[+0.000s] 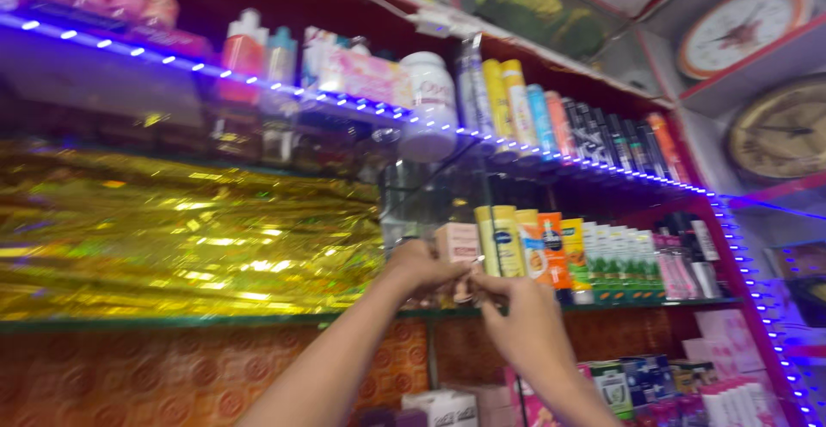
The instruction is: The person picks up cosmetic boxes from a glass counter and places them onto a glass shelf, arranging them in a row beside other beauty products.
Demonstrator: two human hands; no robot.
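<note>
Both hands meet at the middle shelf (258, 319): the left hand (422, 265) pinches a small pale pink box (457, 242) standing upright, the right hand (520, 311) just below-right, fingers closed on its lower edge

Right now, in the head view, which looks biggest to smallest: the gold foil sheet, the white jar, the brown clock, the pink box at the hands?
1. Gold foil sheet
2. Brown clock, partly cut off
3. White jar
4. Pink box
Clock versus jar is unsure: distances differ.
</note>
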